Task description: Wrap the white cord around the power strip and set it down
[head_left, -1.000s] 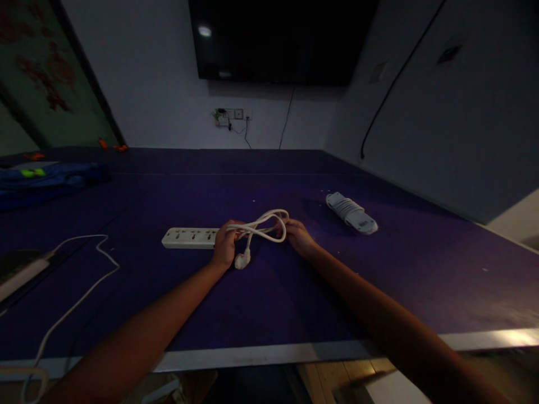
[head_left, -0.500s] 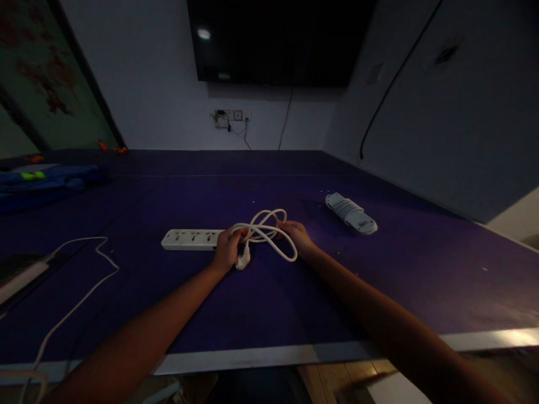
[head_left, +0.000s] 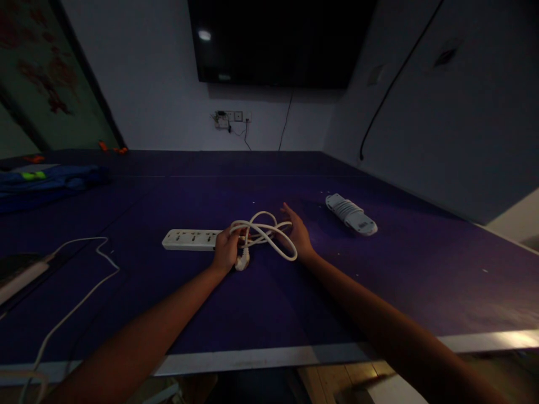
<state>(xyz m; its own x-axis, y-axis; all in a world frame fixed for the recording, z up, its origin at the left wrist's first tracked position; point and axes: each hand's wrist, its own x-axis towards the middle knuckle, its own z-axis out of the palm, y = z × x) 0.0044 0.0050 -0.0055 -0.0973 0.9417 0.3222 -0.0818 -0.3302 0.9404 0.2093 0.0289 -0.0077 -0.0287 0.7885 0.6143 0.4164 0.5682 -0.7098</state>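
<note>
A white power strip (head_left: 191, 240) lies on the purple table, its sockets facing up. My left hand (head_left: 226, 248) is closed around the white power cord (head_left: 269, 229) near the strip's right end, and the cord spreads in loose loops to the right. Below those fingers hangs the cord's white plug (head_left: 242, 261). Beside the loops, my right hand (head_left: 298, 233) has its fingers stretched out and apart, touching or close behind the cord. Farther right lies a second white power strip (head_left: 351, 214) with its cord wound around it.
The purple table (head_left: 269, 314) has a pale front edge. On the left are a third white strip (head_left: 23, 282) with a trailing thin cable (head_left: 80, 303) and folded blue cloth (head_left: 54, 178). A black screen (head_left: 282, 42) hangs above wall sockets (head_left: 236, 116).
My right hand has let go of the cord loop and opened, its fingers now spread. The upper right loop has dropped slightly. My left hand stays in place.
</note>
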